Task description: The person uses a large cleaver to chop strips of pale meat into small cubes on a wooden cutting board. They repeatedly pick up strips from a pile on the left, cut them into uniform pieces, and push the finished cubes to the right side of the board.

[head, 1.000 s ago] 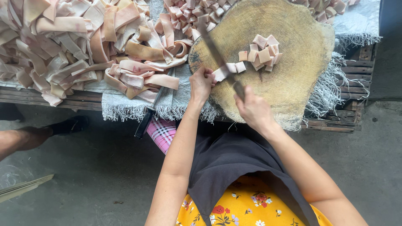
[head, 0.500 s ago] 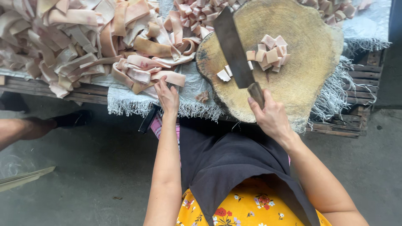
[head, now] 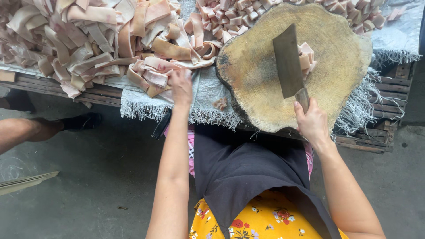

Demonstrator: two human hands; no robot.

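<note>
Many pale strips (head: 88, 40) heaped on our bench (head: 389, 84); round wooden block (head: 256, 79) beside them. Right hand (head: 312, 124), fingers wrapped round cleaver (head: 288, 62) resting over block. Left hand (head: 181, 86) fingers curled onto strip bundle (head: 152, 75)

The floor (head: 88, 177) is bare grey concrete, scuffed and stained, lit by soft, even daylight with no hard shadows. A low table (head: 376, 128) of weathered wooden slats – pallet-like – runs across the top, draped with a pale woven cloth (head: 203, 95) with a frayed white fringe. A flat pale board (head: 24, 182) lies at the left edge.
</note>
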